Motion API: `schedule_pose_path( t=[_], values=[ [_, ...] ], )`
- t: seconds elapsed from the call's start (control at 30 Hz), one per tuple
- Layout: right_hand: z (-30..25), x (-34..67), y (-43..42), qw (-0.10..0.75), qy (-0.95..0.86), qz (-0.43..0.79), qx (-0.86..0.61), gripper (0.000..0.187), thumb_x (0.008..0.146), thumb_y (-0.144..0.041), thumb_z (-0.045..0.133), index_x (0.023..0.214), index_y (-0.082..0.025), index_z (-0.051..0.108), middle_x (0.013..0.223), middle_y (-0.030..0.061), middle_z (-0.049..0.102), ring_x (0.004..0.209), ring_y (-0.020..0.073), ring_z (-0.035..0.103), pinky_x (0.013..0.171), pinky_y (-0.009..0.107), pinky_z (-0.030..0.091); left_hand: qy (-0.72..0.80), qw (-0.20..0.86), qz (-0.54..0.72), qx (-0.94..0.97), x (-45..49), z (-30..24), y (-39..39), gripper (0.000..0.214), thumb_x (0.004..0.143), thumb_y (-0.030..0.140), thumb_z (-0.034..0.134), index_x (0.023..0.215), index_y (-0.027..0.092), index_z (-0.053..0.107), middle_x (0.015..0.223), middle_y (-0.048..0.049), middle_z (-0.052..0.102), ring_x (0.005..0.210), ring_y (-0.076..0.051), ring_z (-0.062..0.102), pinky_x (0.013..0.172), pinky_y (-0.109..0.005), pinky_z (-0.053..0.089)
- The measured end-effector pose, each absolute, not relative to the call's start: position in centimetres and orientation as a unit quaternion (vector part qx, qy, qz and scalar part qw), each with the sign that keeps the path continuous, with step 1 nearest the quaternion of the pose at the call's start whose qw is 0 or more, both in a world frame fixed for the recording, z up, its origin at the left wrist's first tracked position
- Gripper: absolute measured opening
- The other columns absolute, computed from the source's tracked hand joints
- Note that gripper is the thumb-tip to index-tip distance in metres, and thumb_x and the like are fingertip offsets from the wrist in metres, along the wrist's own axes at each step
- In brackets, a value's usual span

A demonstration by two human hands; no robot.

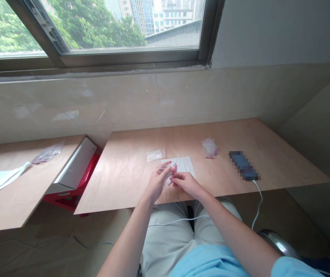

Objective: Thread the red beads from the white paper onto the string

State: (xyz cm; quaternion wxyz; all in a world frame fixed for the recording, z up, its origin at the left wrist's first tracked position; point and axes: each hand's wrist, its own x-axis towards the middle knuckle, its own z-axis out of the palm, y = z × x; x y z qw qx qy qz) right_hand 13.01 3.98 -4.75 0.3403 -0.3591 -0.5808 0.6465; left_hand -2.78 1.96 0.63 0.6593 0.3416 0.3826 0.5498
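Note:
Both hands are close together over a sheet of white paper (pixel 186 164) near the front of the wooden table. My left hand (pixel 157 181) has its thumb and fingers closed around something small and pale that I cannot make out. Beside it, my right hand (pixel 188 182) pinches thumb and forefinger together near the left fingertips; what it grips is too small to name. Small red pieces (pixel 175 166) show on the paper just beyond the fingers, partly hidden by them. A clear plastic bag (pixel 154 155) lies behind my left hand.
A clear bag with reddish contents (pixel 210 148) lies at the back right. Farther right is a blurred phone (pixel 244 165) with a white cable (pixel 259 204). A second table (pixel 6 207) at left bears a white cloth (pixel 0 180) and plastic bags (pixel 47 154); a red stool (pixel 80 188) stands between.

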Motion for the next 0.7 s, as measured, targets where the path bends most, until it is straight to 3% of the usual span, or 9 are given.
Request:
schedule_pose_path(
  t=[0.13, 0.27, 0.47, 0.7],
  values=[
    [-5.3, 14.1, 5.4, 0.350, -0.690, 0.418, -0.476, 0.025, 0.091, -0.028, 0.057, 0.108, -0.020, 0.074, 0.107, 0.0093, 0.072, 0.087, 0.0203, 0.064, 0.086, 0.034, 0.048, 0.460, 0.620, 0.536, 0.342, -3.2, 0.0, 2.0, 0.041, 0.081, 0.044, 0.076, 0.110, 0.017, 0.066, 0.091, -0.0082, 0.070, 0.084, -0.020, 0.066, 0.058, -0.024, 0.040],
    [-5.9, 14.4, 7.2, 0.298, -0.736, 0.261, -0.549, 0.018, 0.089, -0.025, 0.062, 0.101, -0.020, 0.073, 0.105, 0.0112, 0.068, 0.094, 0.0225, 0.061, 0.089, 0.032, 0.043, 0.496, 0.600, 0.538, 0.325, -3.5, -0.4, 2.2, 0.045, 0.075, 0.041, 0.080, 0.112, 0.020, 0.065, 0.098, -0.0085, 0.071, 0.094, -0.022, 0.067, 0.061, -0.024, 0.039],
    [-5.8, 13.2, 8.2, 0.208, -0.759, 0.206, -0.582, 0.017, 0.087, -0.036, 0.067, 0.091, -0.020, 0.070, 0.100, 0.0097, 0.065, 0.086, 0.0203, 0.059, 0.075, 0.028, 0.041, 0.473, 0.629, 0.534, 0.309, -3.7, -0.5, 2.3, 0.046, 0.075, 0.039, 0.080, 0.114, 0.020, 0.065, 0.095, -0.0081, 0.070, 0.094, -0.023, 0.066, 0.063, -0.025, 0.039],
    [-5.3, 12.9, 8.1, 0.197, -0.755, 0.224, -0.584, 0.013, 0.089, -0.029, 0.062, 0.093, -0.019, 0.070, 0.105, 0.0085, 0.068, 0.094, 0.0194, 0.063, 0.079, 0.027, 0.043, 0.483, 0.628, 0.518, 0.324, -3.5, -0.3, 2.2, 0.050, 0.070, 0.040, 0.083, 0.110, 0.019, 0.063, 0.093, -0.0082, 0.070, 0.090, -0.022, 0.067, 0.067, -0.027, 0.042]
  ],
)
